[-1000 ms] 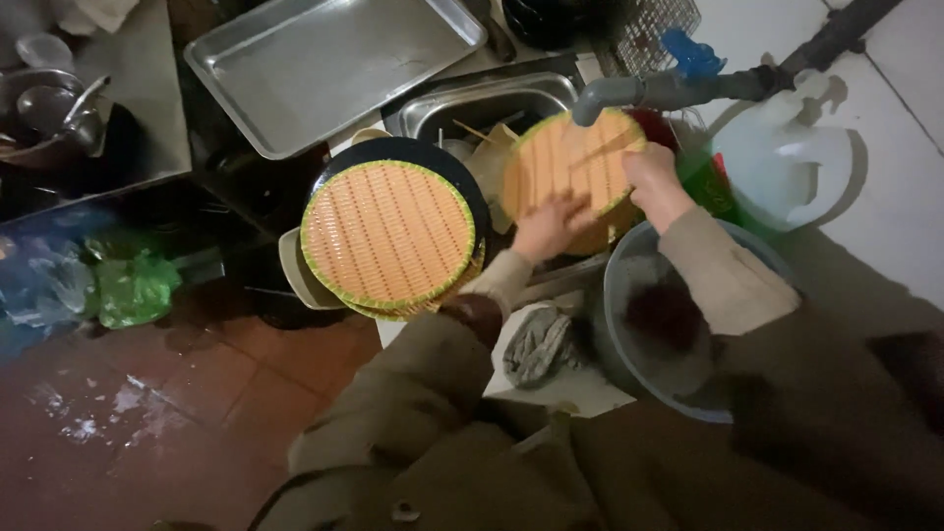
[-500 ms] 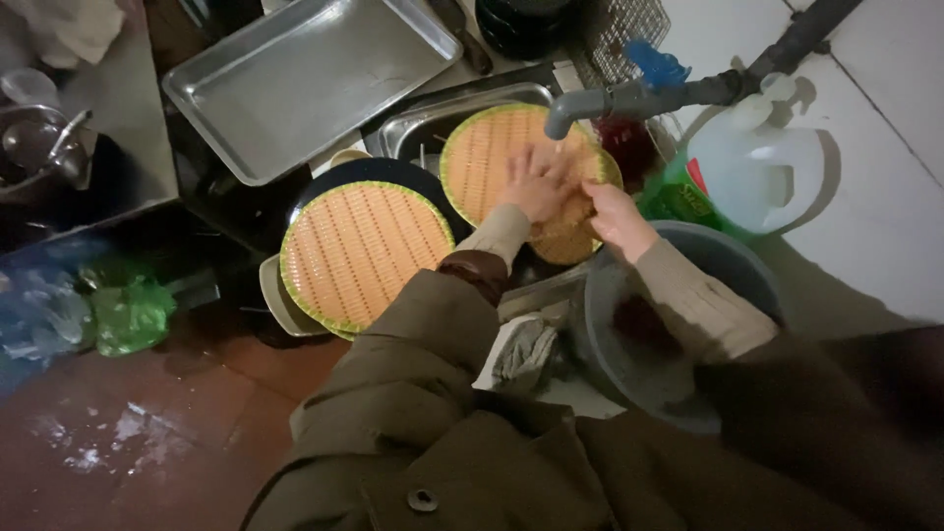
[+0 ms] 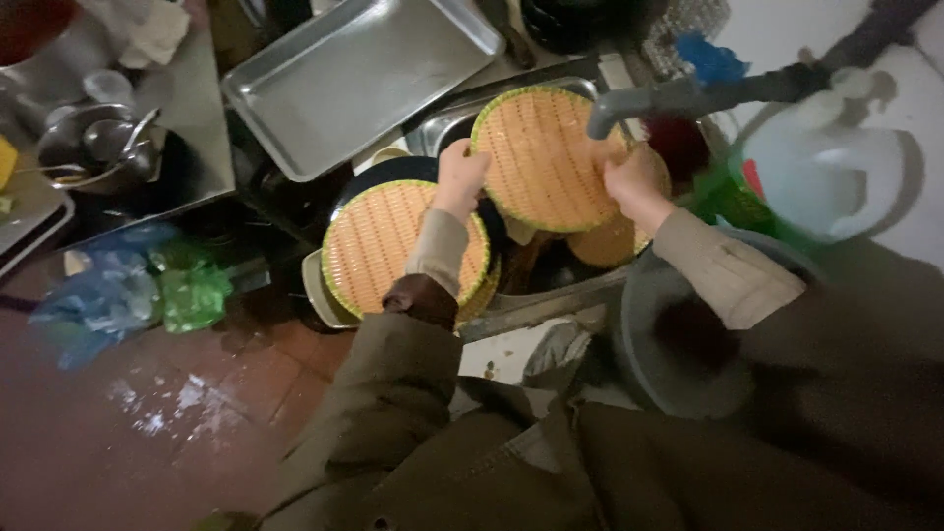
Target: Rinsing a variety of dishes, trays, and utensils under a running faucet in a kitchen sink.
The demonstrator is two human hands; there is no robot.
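Since the earlier frames both hands have shifted: the left hand (image 3: 460, 177), formerly together with the right on one spot of the mat, now sits at the mat's left edge, and the right hand (image 3: 634, 182) at its right edge.

Head view, landmark = sink (image 3: 447, 128).
- Round woven mat (image 3: 541, 157), orange with green rim, is held tilted over the sink, under the grey tap (image 3: 678, 95).
- Left hand: fingers curled over the mat's left rim, grasping it.
- Right hand: fingers closed on the mat's right rim, grasping it; the tap spout ends just above this hand.
- Second mat (image 3: 388, 246), same kind, lies flat on a dark round pan (image 3: 388, 172) just left of the sink; the left sleeve crosses over it.
- Another orange disc (image 3: 605, 241) lies partly hidden beneath the held mat, in the sink.
- Steel tray (image 3: 359, 74) rests behind the sink, to its left.
- Grey bucket (image 3: 678, 334) stands right of the sink, near the person's body; contents too dark to tell.
- White jug (image 3: 831, 172) stands right of the sink, beyond the bucket.
- Blue and green plastic bags (image 3: 133, 295) lie on the floor, well left of the sink.
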